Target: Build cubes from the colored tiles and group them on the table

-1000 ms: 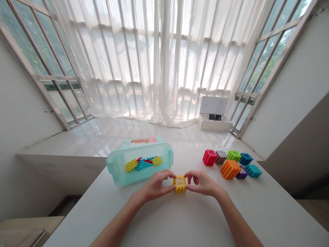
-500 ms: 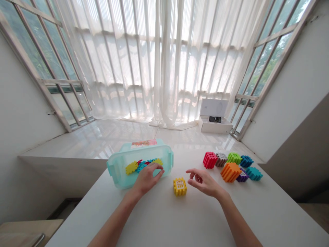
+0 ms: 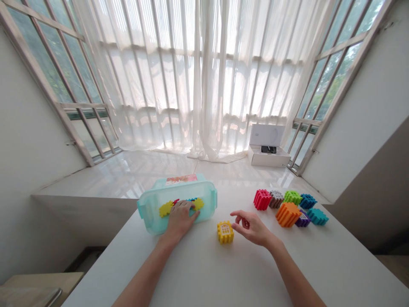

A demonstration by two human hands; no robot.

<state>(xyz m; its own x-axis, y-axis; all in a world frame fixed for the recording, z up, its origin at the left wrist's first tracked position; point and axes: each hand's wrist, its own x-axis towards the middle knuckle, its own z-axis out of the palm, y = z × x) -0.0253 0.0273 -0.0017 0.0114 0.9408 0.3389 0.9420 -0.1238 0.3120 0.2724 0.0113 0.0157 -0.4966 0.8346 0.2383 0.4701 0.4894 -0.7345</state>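
My left hand [image 3: 181, 216] reaches over the near rim of a translucent teal plastic bin [image 3: 147, 217], its fingers stretched down onto the toothed building pieces inside. Yellow pieces [image 3: 165, 208] show to either side of that hand, with bits of red and blue behind the fingers. On the white table stands a yellow cube [image 3: 225, 233] of interlocking pieces, with a white window panel on top. Just right of the cube hovers my right hand [image 3: 251, 228], index finger extended, other fingers curled, nothing held. Whether its thumb touches the cube I cannot tell.
To the right stand several built cubes, among them a red one [image 3: 262, 199], an orange one [image 3: 288, 214], a green one [image 3: 292, 197] and a teal one [image 3: 318, 216]. A white open box [image 3: 269, 159] with a dark device sits on the sill before the curtain [image 3: 204, 85].
My left hand has moved deeper into the bin, down onto the pieces. My right hand stays almost in place by the yellow cube. The view has shifted slightly.
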